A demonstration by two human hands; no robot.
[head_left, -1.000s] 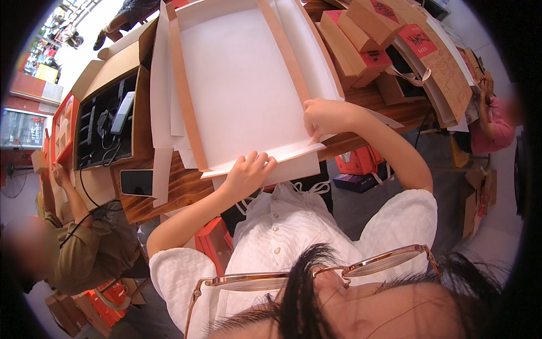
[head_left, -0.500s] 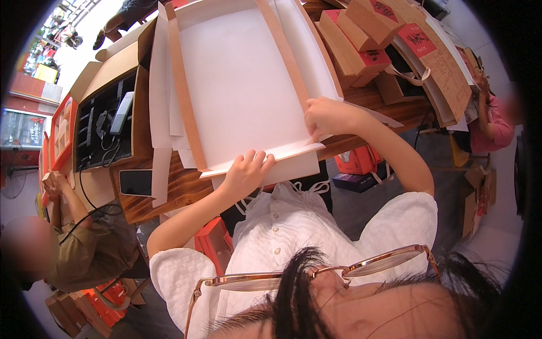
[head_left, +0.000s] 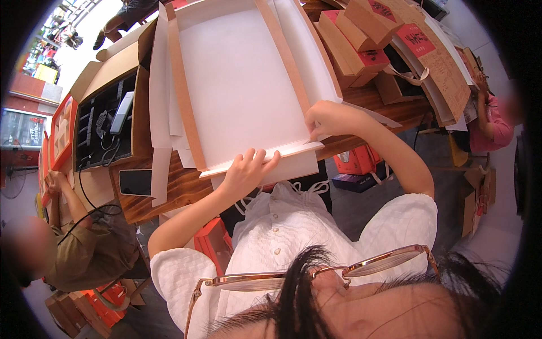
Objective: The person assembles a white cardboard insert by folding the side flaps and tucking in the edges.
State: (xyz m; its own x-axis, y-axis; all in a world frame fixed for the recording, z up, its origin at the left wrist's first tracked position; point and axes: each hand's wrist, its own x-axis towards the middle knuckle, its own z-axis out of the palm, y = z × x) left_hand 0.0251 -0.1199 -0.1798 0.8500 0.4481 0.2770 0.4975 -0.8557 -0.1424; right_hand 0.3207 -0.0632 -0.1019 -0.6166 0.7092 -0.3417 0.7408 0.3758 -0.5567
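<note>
A large shallow cardboard box [head_left: 237, 79], white inside with brown strips along its left and right sides, lies on the table in front of me. My left hand [head_left: 248, 172] holds its folded near wall, fingers over the top edge and slightly apart. At the near right corner, my right hand [head_left: 327, 120] has its fingers curled in a pinch on the cardboard, beside the lower end of the right brown strip. The right fingertips are partly hidden. White side flaps stick out along the box's left.
Left on the wooden table [head_left: 180, 189] are a dark phone [head_left: 135, 182] and an open carton [head_left: 144, 104] with black lining, a device and cables. Brown and red boxes [head_left: 350, 51] are stacked at right. Co-workers sit on both sides. A red package [head_left: 358, 160] is below the table.
The fingers of my left hand have spread a little on the near wall. My right hand has shifted slightly down at the corner. The box stays in place.
</note>
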